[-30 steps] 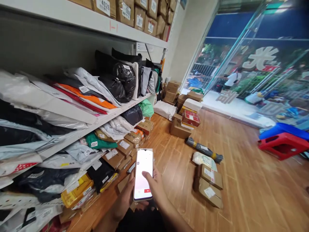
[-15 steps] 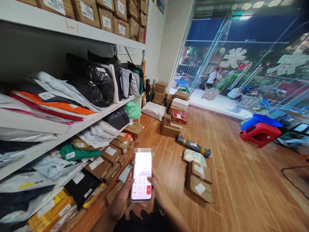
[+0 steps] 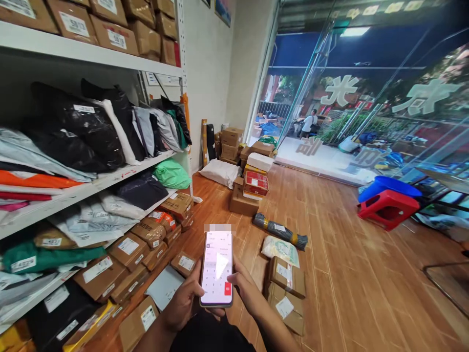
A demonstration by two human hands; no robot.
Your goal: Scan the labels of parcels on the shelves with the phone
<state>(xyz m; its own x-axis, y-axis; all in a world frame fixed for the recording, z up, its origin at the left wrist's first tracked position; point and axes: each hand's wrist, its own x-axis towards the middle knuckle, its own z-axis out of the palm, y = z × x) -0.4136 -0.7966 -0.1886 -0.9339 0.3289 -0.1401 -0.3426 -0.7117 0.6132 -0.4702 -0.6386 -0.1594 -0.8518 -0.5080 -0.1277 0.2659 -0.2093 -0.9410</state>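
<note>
A smartphone with a lit screen and a number keypad is held upright in front of me between both hands. My left hand is closed around its left edge, the thumb near the lower left of the screen. From the right side, my right hand grips the phone, its thumb over the right column of keys beside a red button. Some of the fingers are hidden behind the phone. On the floor to the left of my left hand lie a grey-white mailer and a labelled cardboard box.
White shelving full of bagged parcels and boxes lines the left. Cartons, a dark wrapped roll and a box stack stand on the wood floor. A red stool is at right, near a glass front. A person is outside.
The view has shifted forward and to the right, so the shelves slide left and more floor parcels show. My left thumb has moved lower on the phone; both hands still hold it.
</note>
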